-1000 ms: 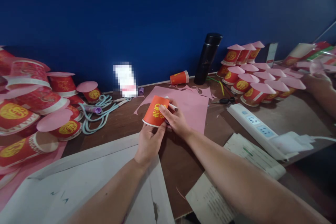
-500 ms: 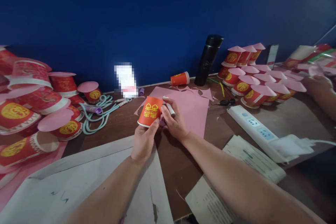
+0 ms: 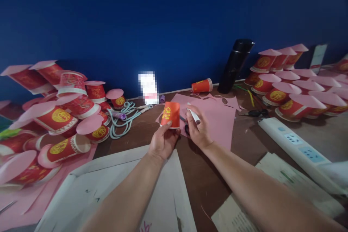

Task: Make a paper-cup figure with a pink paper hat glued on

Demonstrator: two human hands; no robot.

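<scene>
My left hand point(image 3: 162, 140) grips a red paper cup point(image 3: 174, 114) by its lower part, with the rim end down. Yellow characters show on the cup's left side, while the side toward my right hand is plain red. Closed around a white marker point(image 3: 193, 114), my right hand point(image 3: 200, 127) is just right of the cup, apart from it. Between the hands, dark-handled scissors point(image 3: 186, 127) lie on a pink paper sheet point(image 3: 221, 125), partly hidden by my right hand.
Red cups with pink paper tops crowd the left point(image 3: 60, 115) and right point(image 3: 284, 94). A black flask point(image 3: 236, 67), stacked red cups point(image 3: 201, 85) and a blurred bright screen point(image 3: 148, 86) line the wall. A power strip point(image 3: 296, 145), pale-blue cord point(image 3: 133, 127) and white board point(image 3: 108, 188) lie nearer.
The cup has turned in my left hand, bringing its plain side rightward. My right hand with the marker has drawn away from it. The view has swung left; another person's hand has left it.
</scene>
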